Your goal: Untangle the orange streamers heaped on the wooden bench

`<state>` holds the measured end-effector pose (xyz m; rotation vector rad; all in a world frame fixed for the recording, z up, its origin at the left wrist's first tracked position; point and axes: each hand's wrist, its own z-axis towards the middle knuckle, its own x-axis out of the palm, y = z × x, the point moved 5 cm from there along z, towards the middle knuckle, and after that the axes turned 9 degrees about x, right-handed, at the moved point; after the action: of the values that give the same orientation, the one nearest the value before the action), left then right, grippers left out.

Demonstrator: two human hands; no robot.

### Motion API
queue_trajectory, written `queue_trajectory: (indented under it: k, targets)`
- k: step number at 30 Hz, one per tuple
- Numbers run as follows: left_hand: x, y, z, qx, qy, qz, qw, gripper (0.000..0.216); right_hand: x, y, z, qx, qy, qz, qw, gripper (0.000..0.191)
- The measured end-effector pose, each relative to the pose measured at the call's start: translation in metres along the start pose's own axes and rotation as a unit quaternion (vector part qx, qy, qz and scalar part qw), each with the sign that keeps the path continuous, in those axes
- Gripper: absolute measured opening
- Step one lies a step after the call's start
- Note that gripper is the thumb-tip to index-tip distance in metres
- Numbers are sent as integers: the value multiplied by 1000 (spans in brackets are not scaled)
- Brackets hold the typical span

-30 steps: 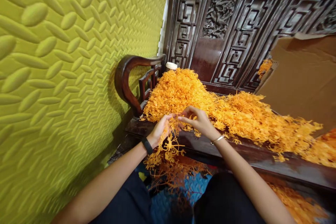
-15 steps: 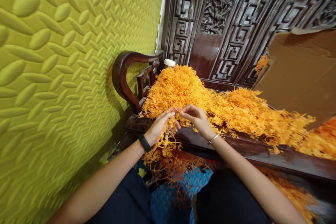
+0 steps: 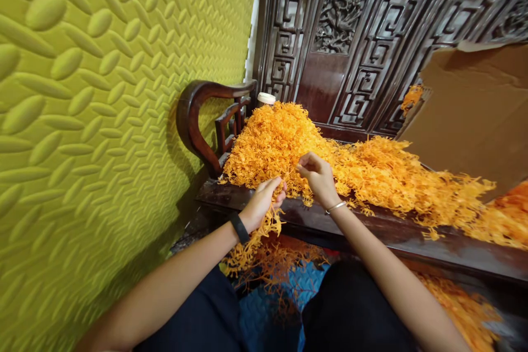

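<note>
My left hand is closed around a bunch of orange, branching plastic-looking strands, which hang down below the palm over the bench edge. To its right and slightly higher, my right hand has thumb and fingertips pinched together. Whatever is in that pinch is too small to tell against the orange behind it. Both hands are in front of a large pile of the same orange strands on the dark wooden bench. A gap separates the two hands.
A curved wooden armrest and a yellow textured wall bound the left side. Behind the pile are a white lid and a carved backrest. Cardboard leans at right. More strands lie below, above blue matting.
My hands have moved apart: the right went up and to the right and its fingers drew together. My left hand shifted slightly right and down, still gripping the strands.
</note>
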<state>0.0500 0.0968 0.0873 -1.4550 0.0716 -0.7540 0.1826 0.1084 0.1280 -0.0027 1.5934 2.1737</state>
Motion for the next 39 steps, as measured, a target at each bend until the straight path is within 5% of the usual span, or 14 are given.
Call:
queue_trajectory:
  k: [5, 8, 15, 20, 26, 32, 39]
  targets:
    - [1, 10, -10, -24, -12, -3, 1000, 28, -43, -4, 24, -69, -189, -35, 979, 9]
    - [-2, 15, -19, -41, 23, 16, 999, 30, -65, -14, 38, -76, -218, -28, 973, 6]
    - [-20, 13, -10, -51, 32, -34, 998, 32, -36, -24, 50, -110, -90, -109, 984, 13]
    - [-19, 17, -2, -67, 49, -97, 992, 40, -13, -4, 32, -154, -14, -163, 974, 25]
    - [-22, 19, 2, -29, 45, -77, 996, 38, 25, 25, -21, -188, 223, -177, 940, 24]
    - [-15, 19, 1, -6, 55, -27, 998, 43, 31, 23, -27, -213, 162, -201, 942, 20]
    - [-12, 5, -7, -14, 2, 31, 999, 35, 9, 19, -14, -106, 60, -103, 987, 21]
